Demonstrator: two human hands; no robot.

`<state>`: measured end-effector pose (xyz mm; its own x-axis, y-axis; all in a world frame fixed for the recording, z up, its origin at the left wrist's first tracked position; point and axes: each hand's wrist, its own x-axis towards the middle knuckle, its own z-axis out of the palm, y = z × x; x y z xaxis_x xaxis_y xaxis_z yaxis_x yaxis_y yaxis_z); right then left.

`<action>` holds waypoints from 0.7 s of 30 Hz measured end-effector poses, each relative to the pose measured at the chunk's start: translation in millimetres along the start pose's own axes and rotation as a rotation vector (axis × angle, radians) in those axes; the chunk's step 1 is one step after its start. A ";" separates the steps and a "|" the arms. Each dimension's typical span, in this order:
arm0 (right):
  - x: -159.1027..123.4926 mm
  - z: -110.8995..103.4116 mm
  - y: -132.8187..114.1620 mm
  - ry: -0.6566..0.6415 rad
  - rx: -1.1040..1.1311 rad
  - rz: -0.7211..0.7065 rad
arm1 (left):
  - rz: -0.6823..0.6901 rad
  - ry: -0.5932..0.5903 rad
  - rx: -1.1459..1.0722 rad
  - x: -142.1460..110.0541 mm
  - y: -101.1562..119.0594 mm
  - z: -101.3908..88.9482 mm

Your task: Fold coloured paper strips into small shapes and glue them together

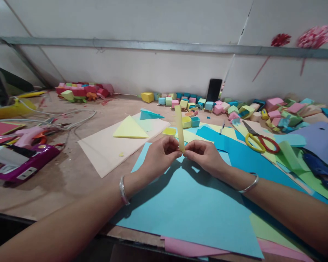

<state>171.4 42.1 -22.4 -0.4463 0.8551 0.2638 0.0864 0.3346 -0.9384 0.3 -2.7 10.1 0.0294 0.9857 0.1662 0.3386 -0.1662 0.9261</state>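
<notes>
A narrow yellow paper strip (179, 125) stands upright above a large light blue paper sheet (196, 214). My left hand (160, 158) and my right hand (206, 156) both pinch the strip's lower end from either side, fingers closed on it. Each wrist wears a silver bangle. The strip's top reaches up in front of small folded paper cups.
Yellow-and-red scissors (258, 140) lie to the right on coloured sheets, with a blue glue gun (321, 171) beyond. A cream sheet with a yellow paper triangle (129, 129) lies left. Several folded paper boxes (207, 105) line the back wall beside a black phone (214, 90). Purple tools and cables crowd the left.
</notes>
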 end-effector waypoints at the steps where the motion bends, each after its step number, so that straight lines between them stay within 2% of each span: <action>1: -0.2 1.0 -0.6 0.031 -0.007 -0.011 | 0.012 0.000 0.005 -0.2 -2.5 0.9; 4: -0.9 3.8 -1.7 0.102 -0.015 -0.063 | -0.011 -0.034 -0.037 -1.3 -9.1 3.9; 6: -1.2 4.5 -1.6 0.102 -0.014 -0.077 | -0.038 -0.040 -0.052 -2.1 -11.6 5.3; 11: -0.1 2.3 0.4 0.041 0.025 -0.016 | -0.051 -0.024 0.000 -1.8 -7.4 3.3; 16: -1.7 1.4 -1.5 0.004 0.062 0.062 | -0.027 -0.096 0.072 -0.1 0.6 -2.0; 21: -6.5 4.4 -2.3 0.057 -0.019 0.048 | 0.034 -0.084 0.069 -1.0 -6.1 2.9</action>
<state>170.3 34.1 -23.0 -0.3895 0.8915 0.2314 0.1239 0.2996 -0.9460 0.9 -2.6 3.3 0.1198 0.9789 0.1657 0.4002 -0.2004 0.8942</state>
